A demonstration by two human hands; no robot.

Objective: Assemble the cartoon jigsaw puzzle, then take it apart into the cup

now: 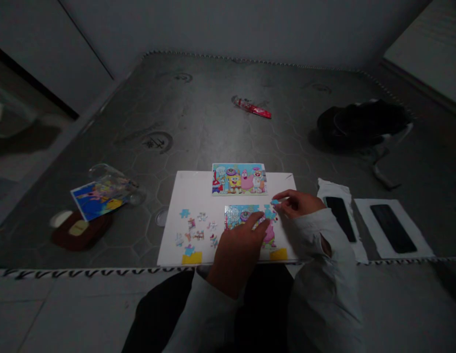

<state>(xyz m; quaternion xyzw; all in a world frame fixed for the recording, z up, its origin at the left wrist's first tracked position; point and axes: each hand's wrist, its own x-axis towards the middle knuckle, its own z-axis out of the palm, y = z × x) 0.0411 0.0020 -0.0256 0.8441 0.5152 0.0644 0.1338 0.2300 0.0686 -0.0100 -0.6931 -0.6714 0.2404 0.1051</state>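
Note:
A white board (198, 184) lies before me with a partly assembled jigsaw puzzle (235, 214) on it. My left hand (240, 245) rests over the puzzle with its fingers stretched across it, hiding the lower left part. Between the thumb and forefinger of my right hand (299, 203) is a small blue puzzle piece (275, 201), held just above the puzzle's upper right corner. Above the puzzle lies a cartoon reference picture (240, 180). Several loose puzzle pieces (196, 235) are scattered on the board's left side.
Yellow patches (192, 258) mark the board's front edge. To the left are a brown round case (83, 231), a cartoon card (99, 198) and clear plastic (113, 179). Two phones (393, 228) lie on white sheets at right. Farther back are a red wrapper (253, 107) and a black bag (363, 125).

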